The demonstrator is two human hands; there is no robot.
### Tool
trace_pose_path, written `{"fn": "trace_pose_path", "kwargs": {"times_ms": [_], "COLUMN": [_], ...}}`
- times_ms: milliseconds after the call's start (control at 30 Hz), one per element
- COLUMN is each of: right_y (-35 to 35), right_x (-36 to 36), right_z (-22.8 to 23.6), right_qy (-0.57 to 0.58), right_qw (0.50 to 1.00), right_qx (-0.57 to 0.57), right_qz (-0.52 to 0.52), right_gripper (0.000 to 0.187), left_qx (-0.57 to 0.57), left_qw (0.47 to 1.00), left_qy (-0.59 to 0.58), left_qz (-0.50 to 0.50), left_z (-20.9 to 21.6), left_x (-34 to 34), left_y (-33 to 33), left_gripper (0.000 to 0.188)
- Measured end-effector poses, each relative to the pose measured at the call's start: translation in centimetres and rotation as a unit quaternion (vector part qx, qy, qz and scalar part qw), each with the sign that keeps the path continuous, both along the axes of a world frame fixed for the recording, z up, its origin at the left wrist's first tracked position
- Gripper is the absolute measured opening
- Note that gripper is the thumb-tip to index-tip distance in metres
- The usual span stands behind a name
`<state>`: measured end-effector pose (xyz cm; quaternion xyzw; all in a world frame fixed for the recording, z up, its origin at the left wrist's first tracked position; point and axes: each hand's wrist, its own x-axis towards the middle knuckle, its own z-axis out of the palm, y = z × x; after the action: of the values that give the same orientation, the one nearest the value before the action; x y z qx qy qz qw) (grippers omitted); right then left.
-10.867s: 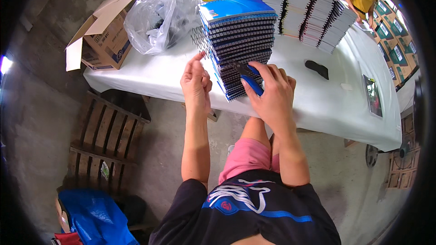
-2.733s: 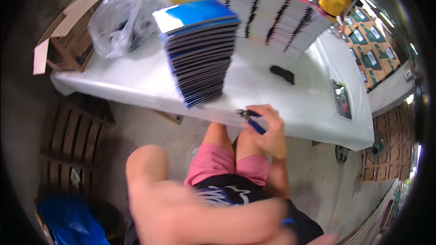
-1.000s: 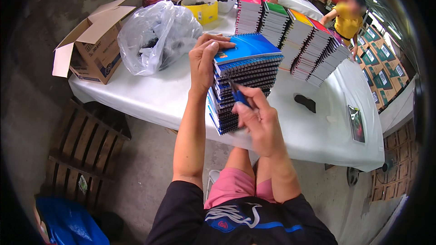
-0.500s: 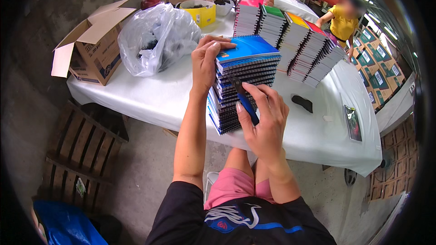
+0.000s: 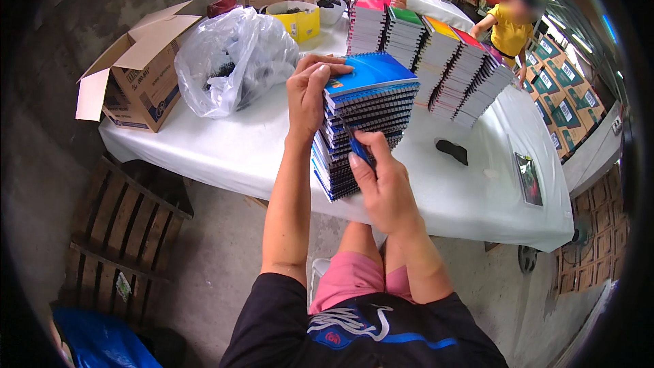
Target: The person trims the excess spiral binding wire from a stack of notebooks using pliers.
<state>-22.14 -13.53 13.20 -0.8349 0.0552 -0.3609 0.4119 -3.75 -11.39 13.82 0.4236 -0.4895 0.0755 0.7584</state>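
A tall stack of spiral-bound notebooks [image 5: 371,112] with blue covers stands near the front edge of the table, its black wire bindings facing me. My left hand [image 5: 310,95] grips the stack's upper left corner, fingers curled over the top cover. In my right hand [image 5: 385,177] is a pair of blue-handled pliers [image 5: 359,148], the fingers wrapped round the handles. The dark tip of the pliers is against the bindings at about mid-height of the stack. Whether the jaws pinch a wire is too small to tell.
More notebook stacks [image 5: 446,71] with pink, green, yellow and red covers stand behind. On the white table [image 5: 259,157] are an open carton [image 5: 146,85], a clear plastic bag [image 5: 235,61], a yellow tub [image 5: 298,26], a black object [image 5: 452,151] and a dark packet [image 5: 528,178]. Two people are beyond.
My right hand has shifted slightly left and closed more tightly round the pliers, which are now more hidden by the fingers. My left hand stays on the stack.
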Motion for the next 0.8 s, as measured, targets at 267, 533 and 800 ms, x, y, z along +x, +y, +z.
{"fn": "trace_pose_path", "kwargs": {"times_ms": [267,533,800], "right_y": [0.3,1.2,0.8], "right_x": [-0.3,0.2,0.2], "right_z": [-0.9,-0.6,-0.7], "right_qy": [0.009,-0.025,-0.020], "right_qw": [0.999,0.933,0.951], "right_qx": [0.010,-0.281,-0.258], "right_qz": [-0.053,-0.223,-0.167], "right_gripper": [0.032,0.036,0.028], "left_qx": [0.012,0.016,0.033], "left_qw": [1.000,1.000,0.999], "left_qy": [-0.005,0.009,0.008], "left_qz": [0.011,0.004,0.027], "left_z": [0.1,0.1,0.3], "left_x": [0.2,0.3,-0.1], "left_y": [0.1,0.4,0.3], "left_gripper": [0.035,0.034,0.041]}}
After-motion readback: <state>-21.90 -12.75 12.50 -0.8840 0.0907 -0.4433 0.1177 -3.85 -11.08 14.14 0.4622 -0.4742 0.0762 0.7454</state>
